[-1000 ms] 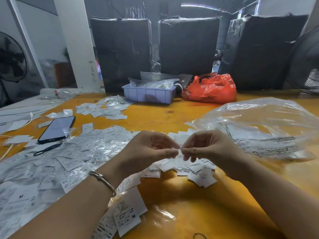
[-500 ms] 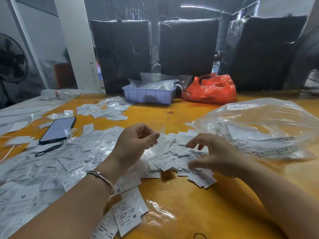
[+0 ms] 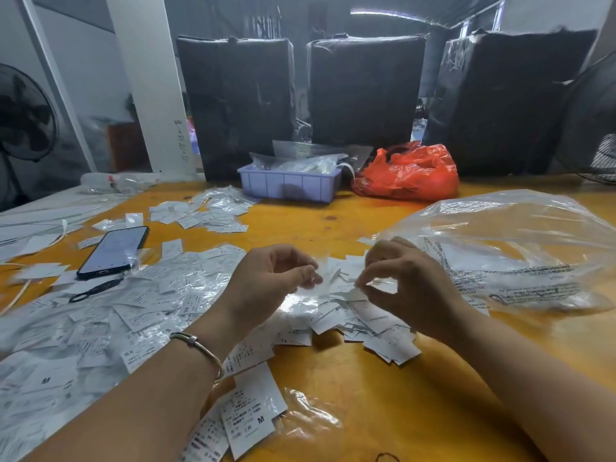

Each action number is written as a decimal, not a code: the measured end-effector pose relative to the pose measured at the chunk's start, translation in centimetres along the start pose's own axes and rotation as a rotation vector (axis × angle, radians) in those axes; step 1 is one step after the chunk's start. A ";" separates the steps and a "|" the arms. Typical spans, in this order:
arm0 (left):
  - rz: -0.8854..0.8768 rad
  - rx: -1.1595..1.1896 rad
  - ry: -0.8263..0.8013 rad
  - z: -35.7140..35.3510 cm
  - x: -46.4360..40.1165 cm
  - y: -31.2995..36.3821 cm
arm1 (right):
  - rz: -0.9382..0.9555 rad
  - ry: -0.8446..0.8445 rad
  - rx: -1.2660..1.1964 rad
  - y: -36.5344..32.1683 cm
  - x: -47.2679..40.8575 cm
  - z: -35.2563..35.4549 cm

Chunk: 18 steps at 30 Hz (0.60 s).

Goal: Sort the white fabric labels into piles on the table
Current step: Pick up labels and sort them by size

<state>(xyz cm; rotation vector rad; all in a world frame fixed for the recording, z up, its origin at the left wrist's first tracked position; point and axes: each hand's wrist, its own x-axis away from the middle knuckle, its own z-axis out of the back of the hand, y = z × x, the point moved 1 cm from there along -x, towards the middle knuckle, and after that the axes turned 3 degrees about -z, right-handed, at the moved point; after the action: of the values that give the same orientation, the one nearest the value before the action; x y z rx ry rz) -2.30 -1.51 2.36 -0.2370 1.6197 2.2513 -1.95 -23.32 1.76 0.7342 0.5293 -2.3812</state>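
White fabric labels [image 3: 370, 323] lie in a loose heap on the yellow table [image 3: 383, 395], right under my hands. My left hand [image 3: 266, 285] is held just above the heap, with thumb and forefinger pinching a small clear sleeve [image 3: 315, 281]. My right hand [image 3: 413, 288] faces it and pinches a white label [image 3: 353, 290] at its fingertips. More labels in clear sleeves [image 3: 100, 325] cover the table to the left. A smaller pile [image 3: 206, 211] sits farther back, and a few M-size labels [image 3: 253, 418] lie near my left forearm.
A phone [image 3: 113, 251] and black snips [image 3: 93, 290] lie at the left. A big clear plastic bag [image 3: 520, 248] fills the right. A lavender tray [image 3: 290, 186], a red bag [image 3: 410, 176] and black wrapped bales [image 3: 363, 91] line the back edge.
My hands parted from a shared pinch, and the right hand dipped to the heap. Both are now raised again, facing each other, the right holding a label.
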 end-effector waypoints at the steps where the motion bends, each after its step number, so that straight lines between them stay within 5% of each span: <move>1: -0.001 -0.009 0.001 0.0 0.0 0.0 | -0.043 0.011 -0.084 0.2 0.1 0.4; 9: 0.000 -0.015 -0.039 0.1 0.2 0.3 | -0.385 -0.005 -0.920 1.2 0.3 2.9; 18: -0.054 0.029 -0.122 -0.5 0.4 0.7 | -0.315 0.215 -0.799 -0.4 0.2 3.5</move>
<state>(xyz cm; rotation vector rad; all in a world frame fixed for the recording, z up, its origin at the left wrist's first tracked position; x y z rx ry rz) -2.99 -2.14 2.71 -0.1314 1.5628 2.1568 -3.69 -24.96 4.41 0.5505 1.6580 -2.0713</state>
